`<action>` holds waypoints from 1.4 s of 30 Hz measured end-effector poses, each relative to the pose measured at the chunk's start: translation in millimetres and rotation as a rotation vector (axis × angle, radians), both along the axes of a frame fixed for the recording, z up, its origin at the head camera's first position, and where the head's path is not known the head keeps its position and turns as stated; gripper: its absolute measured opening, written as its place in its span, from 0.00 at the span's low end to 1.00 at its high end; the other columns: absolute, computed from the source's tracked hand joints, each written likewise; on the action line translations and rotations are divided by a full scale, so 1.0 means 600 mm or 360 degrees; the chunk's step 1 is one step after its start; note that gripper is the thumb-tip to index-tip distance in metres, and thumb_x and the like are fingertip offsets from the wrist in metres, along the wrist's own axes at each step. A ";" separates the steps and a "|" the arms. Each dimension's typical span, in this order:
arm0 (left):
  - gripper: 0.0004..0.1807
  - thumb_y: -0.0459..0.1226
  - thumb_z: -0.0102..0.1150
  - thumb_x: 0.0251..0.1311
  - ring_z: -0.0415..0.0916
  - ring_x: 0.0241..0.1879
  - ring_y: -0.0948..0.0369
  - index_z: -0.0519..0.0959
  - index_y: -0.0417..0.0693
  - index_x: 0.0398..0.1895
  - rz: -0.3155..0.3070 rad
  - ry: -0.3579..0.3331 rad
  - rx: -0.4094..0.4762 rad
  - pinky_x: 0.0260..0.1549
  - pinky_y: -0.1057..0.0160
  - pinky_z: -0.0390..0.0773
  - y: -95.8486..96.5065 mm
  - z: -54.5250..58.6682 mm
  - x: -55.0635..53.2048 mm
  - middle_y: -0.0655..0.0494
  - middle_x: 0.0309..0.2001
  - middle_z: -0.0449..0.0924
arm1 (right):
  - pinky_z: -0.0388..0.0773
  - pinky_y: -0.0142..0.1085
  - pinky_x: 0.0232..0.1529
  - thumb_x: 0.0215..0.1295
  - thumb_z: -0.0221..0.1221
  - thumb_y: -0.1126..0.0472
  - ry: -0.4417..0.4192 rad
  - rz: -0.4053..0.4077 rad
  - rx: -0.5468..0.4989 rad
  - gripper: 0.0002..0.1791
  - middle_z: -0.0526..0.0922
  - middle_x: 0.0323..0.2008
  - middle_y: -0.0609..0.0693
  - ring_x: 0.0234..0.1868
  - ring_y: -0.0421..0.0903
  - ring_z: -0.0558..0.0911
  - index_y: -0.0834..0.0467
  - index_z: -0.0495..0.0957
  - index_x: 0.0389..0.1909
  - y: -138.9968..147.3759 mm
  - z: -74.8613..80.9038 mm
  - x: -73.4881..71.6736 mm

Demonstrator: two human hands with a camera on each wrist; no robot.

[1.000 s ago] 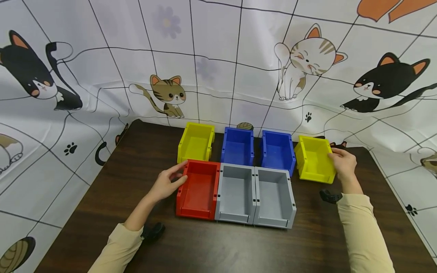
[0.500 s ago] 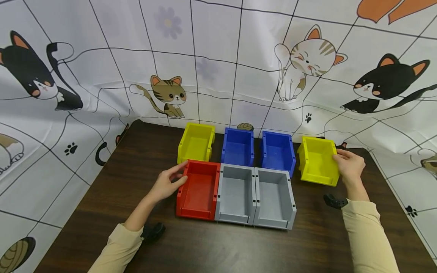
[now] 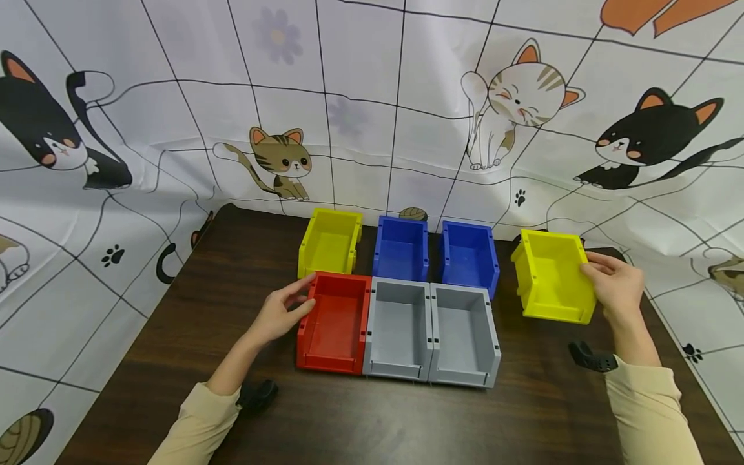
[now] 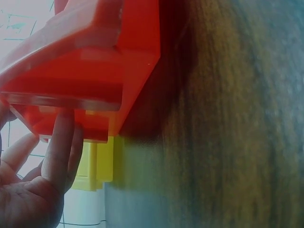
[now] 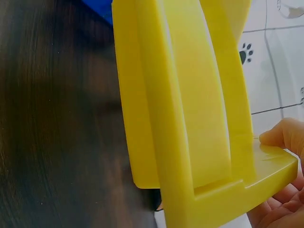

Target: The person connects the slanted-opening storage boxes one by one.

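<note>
R hand [image 3: 617, 284] at right of frame pinches R side wall of yellow open-front storage bin [image 3: 555, 274]; bin thus lies directly left of the fingers, approx. level w/ them. Key relation: bin's long axis runs top-to-bottom of frame, leaning slightly lower right, low front lip toward bottom edge; grip is on one long side only, so bin prob. tips easily (judgement). In R wrist view thumb is on the near rim, other fingers curled under/behind it; base looks clear of dark wood-grain table [image 3: 378, 429], can't confirm. Nearest neighbour = R blue bin [image 3: 469, 255], to its left, gap between, not touching. L hand [image 3: 279, 313], left of centre, is far off: fingers spread, fairly straight, touching outer L side of red bin [image 3: 334, 316], no firm grip seen. Grey bins [image 3: 401, 329] sit side by side to right of red. R hand is clearly the nearer to the yellow.
</note>
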State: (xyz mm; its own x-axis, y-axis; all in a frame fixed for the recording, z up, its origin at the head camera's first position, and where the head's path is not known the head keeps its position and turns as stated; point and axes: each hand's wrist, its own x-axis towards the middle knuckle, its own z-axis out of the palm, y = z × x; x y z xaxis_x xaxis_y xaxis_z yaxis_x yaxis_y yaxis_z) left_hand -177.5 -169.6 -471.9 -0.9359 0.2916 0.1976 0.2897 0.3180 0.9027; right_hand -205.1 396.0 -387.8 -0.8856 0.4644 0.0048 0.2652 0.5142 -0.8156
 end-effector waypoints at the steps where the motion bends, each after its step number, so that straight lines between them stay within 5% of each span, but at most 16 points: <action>1: 0.29 0.28 0.58 0.60 0.75 0.45 0.48 0.65 0.36 0.65 -0.0002 0.0003 0.0003 0.50 0.52 0.73 0.000 0.000 0.000 0.37 0.62 0.67 | 0.74 0.20 0.22 0.64 0.56 0.60 -0.0003 0.0010 0.0005 0.27 0.70 0.18 0.23 0.20 0.25 0.74 0.71 0.69 0.60 -0.005 0.006 0.006; 16: 0.28 0.29 0.57 0.61 0.75 0.46 0.47 0.65 0.36 0.66 -0.0009 -0.0018 0.0020 0.48 0.59 0.75 0.001 -0.001 0.001 0.36 0.61 0.67 | 0.76 0.23 0.24 0.64 0.58 0.61 0.0064 0.0163 0.0119 0.25 0.71 0.21 0.24 0.22 0.24 0.75 0.73 0.70 0.57 -0.042 0.029 0.079; 28: 0.29 0.28 0.57 0.60 0.75 0.47 0.46 0.65 0.36 0.66 -0.0005 -0.0018 0.0032 0.51 0.51 0.72 0.001 -0.003 -0.001 0.36 0.61 0.67 | 0.77 0.25 0.23 0.62 0.61 0.61 0.0191 0.0279 0.0158 0.24 0.75 0.25 0.26 0.24 0.27 0.78 0.75 0.73 0.53 -0.070 0.017 0.127; 42: 0.29 0.28 0.57 0.60 0.74 0.49 0.45 0.65 0.36 0.66 -0.0012 -0.0018 0.0045 0.52 0.50 0.70 0.001 -0.002 -0.001 0.36 0.62 0.67 | 0.76 0.23 0.24 0.61 0.61 0.62 0.0163 0.0173 0.0114 0.24 0.73 0.24 0.24 0.24 0.24 0.76 0.75 0.73 0.52 -0.088 0.002 0.149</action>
